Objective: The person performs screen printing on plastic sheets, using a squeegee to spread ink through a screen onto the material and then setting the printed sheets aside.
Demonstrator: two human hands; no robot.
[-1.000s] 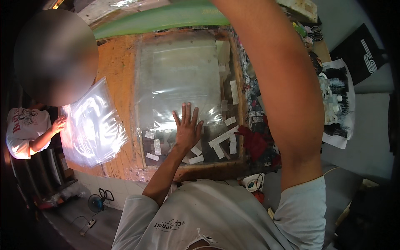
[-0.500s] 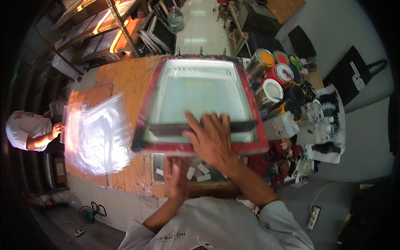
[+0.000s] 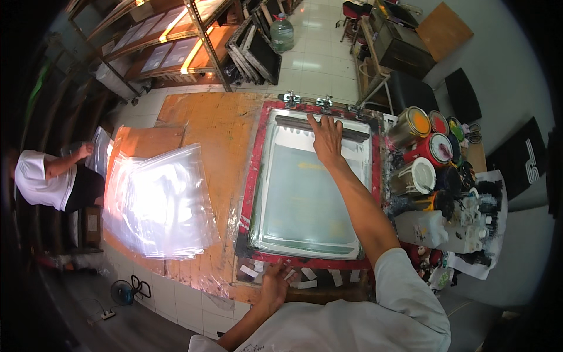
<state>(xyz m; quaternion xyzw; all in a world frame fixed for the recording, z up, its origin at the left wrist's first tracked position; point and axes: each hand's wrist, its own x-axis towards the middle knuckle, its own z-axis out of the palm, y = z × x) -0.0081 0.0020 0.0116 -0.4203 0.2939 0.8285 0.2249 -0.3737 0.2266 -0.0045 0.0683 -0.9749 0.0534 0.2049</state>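
A silk-screen printing frame [image 3: 247, 193] with a red border and pale mesh lies before me, clamped at its far edge by metal hinge clamps [image 3: 324, 103]. Whitish ink [image 3: 293, 139] shows on the mesh near the far end. My right hand [image 3: 329, 141] grips a dark, long-bladed squeegee [image 3: 353, 134] at that end, its fingers over the bar. At the near border, my left hand [image 3: 274, 287] has its fingertips against the frame's edge, partly tucked beneath it. Small white strips [image 3: 307, 284] lie on the dark surface by this hand.
Left on the wooden table [image 3: 205, 120] lies a stack of clear plastic sheets [image 3: 170, 205]. Paint cans [image 3: 417, 121] and bottles crowd the right side. Another person [image 3: 50, 176] stands at the far left holding a clear sheet. Shelves [image 3: 170, 41] and leaning screens [image 3: 255, 53] stand behind.
My right hand has pushed the squeegee from the near end to the far end of the mesh. The frame's near side looks lower. The other person's hand has moved up with a sheet.
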